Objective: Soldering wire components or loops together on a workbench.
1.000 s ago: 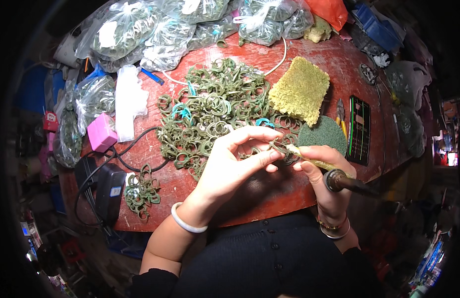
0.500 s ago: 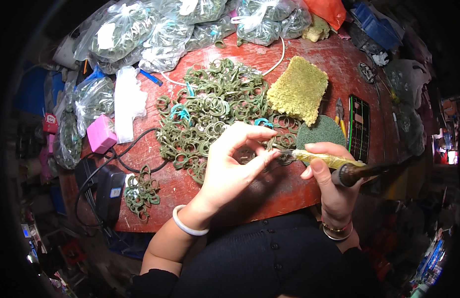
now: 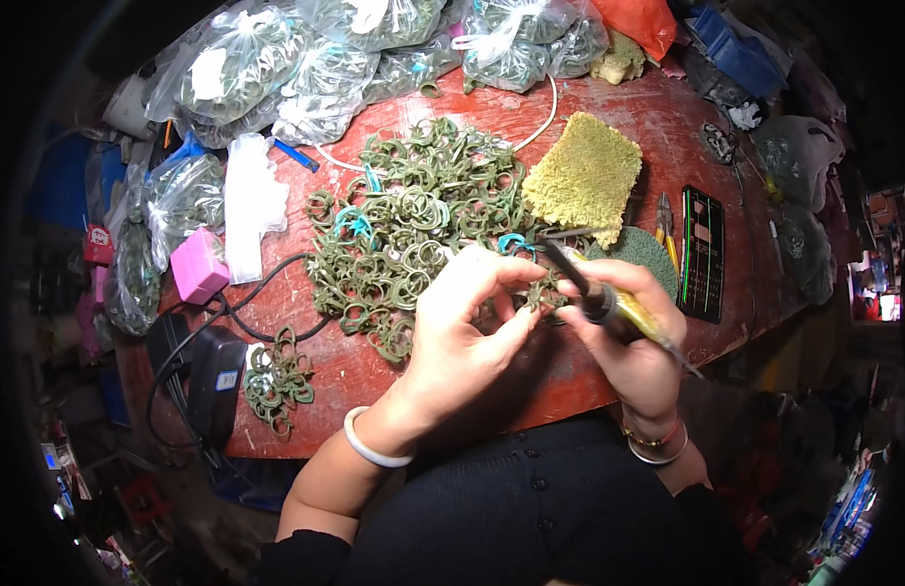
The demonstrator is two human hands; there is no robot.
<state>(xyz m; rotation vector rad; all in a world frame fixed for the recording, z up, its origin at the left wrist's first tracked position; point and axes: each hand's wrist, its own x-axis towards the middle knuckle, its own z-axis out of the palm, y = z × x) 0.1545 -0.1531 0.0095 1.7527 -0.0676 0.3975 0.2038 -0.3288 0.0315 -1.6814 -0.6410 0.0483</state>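
Note:
My left hand (image 3: 467, 327) is closed, its thumb and fingertips pinching a small green ring (image 3: 542, 290) above the red table. Close against it on the right, my right hand (image 3: 636, 342) is wrapped round two tools. One is a dark, thick-handled pen-shaped tool (image 3: 575, 272), its narrow end pointing up and left. The other is a yellow-wrapped tool (image 3: 636, 311) whose thin metal tip sticks out toward the lower right. Beyond my hands spreads a big heap of similar green rings (image 3: 413, 220), with some turquoise pieces among them. My fingers partly hide the pinched ring.
On the red table (image 3: 365, 396), a yellow sponge (image 3: 584, 176), green round pad (image 3: 643, 259), pliers (image 3: 665, 230) and phone (image 3: 702, 254) lie right. Bagged rings (image 3: 243, 68) line the back. Left are a pink block (image 3: 200, 266), black box (image 3: 216, 381) with cords and small ring cluster (image 3: 280, 379).
My right hand has turned the tools round: the yellow tool's tip, earlier at the ring, now points lower right, and the dark tool has swung to point up-left. My left hand keeps its pinch.

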